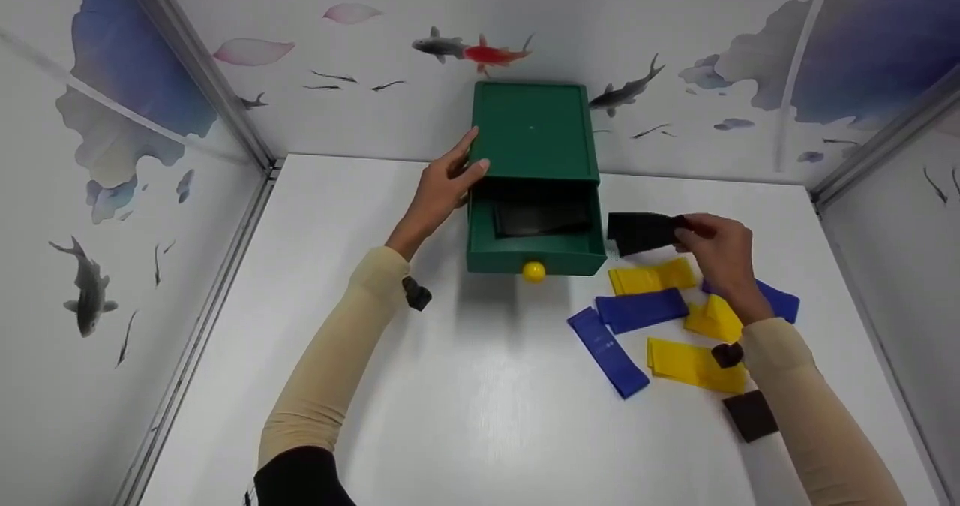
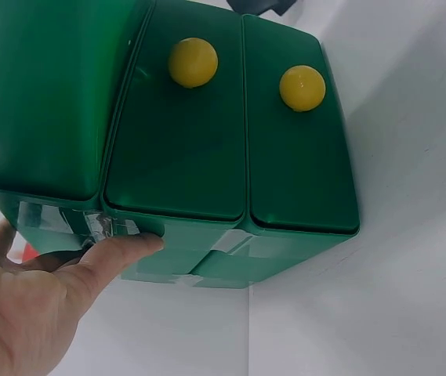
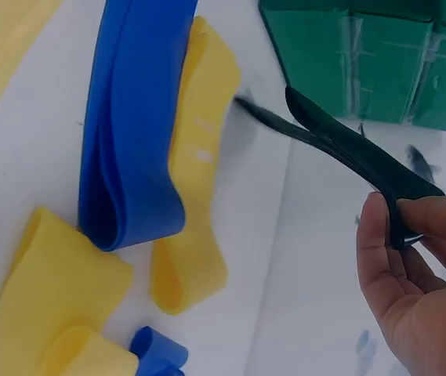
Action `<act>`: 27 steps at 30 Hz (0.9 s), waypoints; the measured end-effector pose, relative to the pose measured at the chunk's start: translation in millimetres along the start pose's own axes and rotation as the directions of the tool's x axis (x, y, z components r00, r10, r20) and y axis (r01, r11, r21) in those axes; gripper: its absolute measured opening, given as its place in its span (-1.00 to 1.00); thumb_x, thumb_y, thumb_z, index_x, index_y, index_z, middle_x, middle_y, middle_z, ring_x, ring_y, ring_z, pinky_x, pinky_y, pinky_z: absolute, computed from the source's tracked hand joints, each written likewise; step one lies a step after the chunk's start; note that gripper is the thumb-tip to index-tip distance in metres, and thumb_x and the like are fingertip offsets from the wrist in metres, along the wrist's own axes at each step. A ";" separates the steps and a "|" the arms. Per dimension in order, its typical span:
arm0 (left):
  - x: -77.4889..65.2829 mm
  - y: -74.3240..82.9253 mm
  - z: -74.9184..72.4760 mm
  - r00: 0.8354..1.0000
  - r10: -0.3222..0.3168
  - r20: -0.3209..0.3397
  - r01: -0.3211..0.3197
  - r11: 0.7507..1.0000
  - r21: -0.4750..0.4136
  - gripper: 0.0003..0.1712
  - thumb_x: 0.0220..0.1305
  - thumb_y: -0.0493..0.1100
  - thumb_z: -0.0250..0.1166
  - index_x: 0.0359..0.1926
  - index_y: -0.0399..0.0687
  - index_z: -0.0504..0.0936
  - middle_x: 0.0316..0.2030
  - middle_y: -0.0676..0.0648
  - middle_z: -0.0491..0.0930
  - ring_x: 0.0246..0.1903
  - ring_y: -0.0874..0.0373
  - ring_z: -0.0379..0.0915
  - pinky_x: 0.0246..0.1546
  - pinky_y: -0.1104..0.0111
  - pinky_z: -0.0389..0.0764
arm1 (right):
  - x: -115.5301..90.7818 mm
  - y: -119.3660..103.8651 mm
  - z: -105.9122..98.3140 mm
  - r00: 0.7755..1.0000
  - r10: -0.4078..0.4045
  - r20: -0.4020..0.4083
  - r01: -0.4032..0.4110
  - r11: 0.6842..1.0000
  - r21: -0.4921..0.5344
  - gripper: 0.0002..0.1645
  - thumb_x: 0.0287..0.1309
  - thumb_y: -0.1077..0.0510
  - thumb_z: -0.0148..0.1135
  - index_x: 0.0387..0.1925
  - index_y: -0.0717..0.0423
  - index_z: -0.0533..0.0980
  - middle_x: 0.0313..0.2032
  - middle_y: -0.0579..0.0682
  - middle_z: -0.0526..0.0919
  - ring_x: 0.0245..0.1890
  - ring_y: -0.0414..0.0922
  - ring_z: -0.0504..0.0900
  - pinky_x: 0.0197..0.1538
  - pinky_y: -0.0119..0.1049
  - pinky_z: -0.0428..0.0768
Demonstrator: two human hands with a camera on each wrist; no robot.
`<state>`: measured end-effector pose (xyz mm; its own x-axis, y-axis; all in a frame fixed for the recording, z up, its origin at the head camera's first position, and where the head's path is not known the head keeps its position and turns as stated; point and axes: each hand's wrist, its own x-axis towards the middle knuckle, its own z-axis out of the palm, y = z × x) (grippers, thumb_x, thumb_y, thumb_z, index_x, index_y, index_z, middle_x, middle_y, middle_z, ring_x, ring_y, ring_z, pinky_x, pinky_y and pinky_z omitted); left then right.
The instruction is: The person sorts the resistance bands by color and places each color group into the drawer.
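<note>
A green drawer cabinet (image 1: 532,131) stands against the back wall, its top drawer (image 1: 487,260) pulled out by a yellow round knob (image 1: 533,272). Inside that drawer lies a black folded band (image 1: 544,219). My left hand (image 1: 442,187) rests on the cabinet's left side, thumb at the top's front edge; the left wrist view has this hand (image 2: 34,305) with fingers along the side below two closed drawers. Right of the drawer, my right hand (image 1: 716,254) pinches a black resistance band (image 1: 643,232) by one end. The right wrist view has the folded black band (image 3: 364,157) between thumb and fingers.
Right of the cabinet lie several folded flat bands, blue (image 1: 641,309) and yellow (image 1: 694,363), some overlapping. A black band (image 1: 752,416) lies beside my right forearm. White walls printed with fish enclose the white table (image 1: 420,416) at the back and sides.
</note>
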<state>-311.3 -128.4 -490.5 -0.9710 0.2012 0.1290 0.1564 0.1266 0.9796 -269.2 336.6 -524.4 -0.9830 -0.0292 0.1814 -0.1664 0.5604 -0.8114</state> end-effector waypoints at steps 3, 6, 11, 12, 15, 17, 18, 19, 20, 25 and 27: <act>-0.9 0.5 0.1 1.000 0.005 -0.003 -0.005 1.000 0.002 -0.18 0.65 0.25 0.26 0.76 0.44 0.17 0.66 0.00 0.30 0.36 0.15 0.53 0.02 0.10 0.70 | -3.3 -10.2 -5.0 1.000 -0.025 -0.013 0.025 1.000 0.005 -0.68 0.54 0.28 0.34 0.17 0.41 0.71 0.00 0.39 0.78 -0.29 -0.38 0.78 -0.11 -0.59 0.69; -1.6 1.5 0.4 1.000 0.005 -0.005 -0.005 1.000 0.007 -0.18 0.64 0.26 0.26 0.76 0.44 0.17 0.66 0.00 0.30 0.34 0.13 0.54 0.01 0.09 0.71 | -7.0 -22.1 -11.3 0.998 -0.043 -0.036 0.043 0.999 -0.005 -0.69 0.54 0.28 0.35 0.17 0.39 0.71 0.00 0.37 0.79 -0.29 -0.39 0.79 -0.10 -0.60 0.69; -2.0 2.0 0.1 1.000 0.000 -0.003 0.000 1.000 0.003 -0.18 0.64 0.26 0.25 0.75 0.48 0.16 0.66 0.03 0.29 0.39 0.14 0.51 0.11 0.07 0.72 | -11.3 -42.2 -23.3 0.992 -0.088 -0.088 0.087 0.996 -0.010 -0.72 0.51 0.31 0.37 0.14 0.37 0.73 -0.03 0.35 0.80 -0.31 -0.42 0.78 -0.10 -0.61 0.68; -2.0 1.4 -0.1 1.000 0.003 -0.003 -0.003 1.000 0.002 -0.18 0.64 0.26 0.26 0.75 0.48 0.17 0.66 0.02 0.30 0.39 0.14 0.51 0.10 0.07 0.72 | -12.0 -45.8 -25.5 0.991 -0.093 -0.095 0.092 0.996 -0.015 -0.72 0.51 0.32 0.37 0.14 0.37 0.73 -0.02 0.36 0.79 -0.31 -0.43 0.77 -0.10 -0.62 0.68; -2.3 0.4 -0.5 1.000 0.008 0.000 -0.008 1.000 -0.004 -0.19 0.65 0.25 0.25 0.76 0.46 0.17 0.66 0.02 0.30 0.36 0.12 0.52 0.04 0.08 0.70 | -15.0 -57.3 -31.0 0.988 -0.102 -0.119 0.098 0.994 -0.042 -0.70 0.49 0.35 0.37 0.17 0.40 0.72 -0.02 0.37 0.79 -0.32 -0.47 0.75 -0.09 -0.66 0.65; -2.3 -0.8 -0.2 1.000 0.010 0.003 -0.010 1.000 -0.006 -0.19 0.65 0.25 0.25 0.76 0.46 0.16 0.66 0.02 0.30 0.36 0.12 0.52 0.04 0.07 0.69 | -18.4 -66.4 -33.8 0.986 -0.105 -0.132 0.098 0.994 -0.057 -0.68 0.49 0.37 0.36 0.18 0.41 0.70 -0.02 0.37 0.78 -0.32 -0.49 0.74 -0.08 -0.68 0.63; -2.2 -1.0 0.0 1.000 0.008 0.004 -0.008 1.000 -0.007 -0.19 0.65 0.25 0.25 0.76 0.46 0.16 0.66 0.02 0.30 0.37 0.13 0.51 0.06 0.05 0.70 | -20.3 -71.6 -35.0 0.984 -0.111 -0.138 0.103 0.993 -0.063 -0.69 0.49 0.37 0.36 0.18 0.42 0.70 -0.02 0.36 0.78 -0.32 -0.49 0.74 -0.07 -0.68 0.62; -2.3 -0.9 0.1 1.000 0.005 0.005 -0.005 1.000 -0.006 -0.19 0.66 0.25 0.24 0.76 0.47 0.16 0.67 0.03 0.29 0.39 0.14 0.50 0.10 0.04 0.71 | -21.7 -76.5 -36.2 0.982 -0.121 -0.146 0.113 0.992 -0.064 -0.70 0.48 0.38 0.36 0.16 0.42 0.71 -0.04 0.34 0.78 -0.32 -0.49 0.74 -0.06 -0.68 0.62; -2.4 -0.8 0.2 1.000 0.005 0.005 -0.005 1.000 -0.004 -0.19 0.66 0.24 0.24 0.76 0.47 0.16 0.67 0.02 0.28 0.40 0.13 0.50 0.11 0.03 0.71 | -22.9 -81.4 -37.1 0.979 -0.132 -0.154 0.123 0.990 -0.065 -0.71 0.47 0.39 0.37 0.15 0.41 0.72 -0.06 0.32 0.79 -0.33 -0.48 0.74 -0.06 -0.68 0.62; -2.2 0.7 0.1 1.000 -0.006 0.003 0.006 1.000 0.004 -0.21 0.68 0.20 0.24 0.76 0.48 0.15 0.68 0.02 0.26 0.44 0.10 0.48 0.16 -0.01 0.72 | -26.7 -105.1 -39.9 0.965 -0.180 -0.191 0.176 0.984 -0.038 -0.75 0.44 0.40 0.40 0.09 0.38 0.75 -0.17 0.03 0.82 -0.33 -0.44 0.77 -0.05 -0.65 0.64; -1.7 1.1 -0.1 1.000 -0.006 0.003 0.006 1.000 0.003 -0.21 0.68 0.18 0.24 0.75 0.48 0.15 0.69 0.02 0.25 0.44 0.09 0.48 0.15 -0.02 0.72 | -28.4 -114.6 -40.6 0.962 -0.187 -0.201 0.186 0.982 -0.022 -0.75 0.43 0.39 0.41 0.09 0.36 0.76 -0.18 -0.07 0.81 -0.32 -0.41 0.78 -0.04 -0.64 0.65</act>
<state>-309.5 -128.7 -489.6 -0.9713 0.2038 0.1227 0.1511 0.1303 0.9799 -219.0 306.9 -414.0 -0.8986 0.0335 0.4374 -0.3446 0.5632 -0.7510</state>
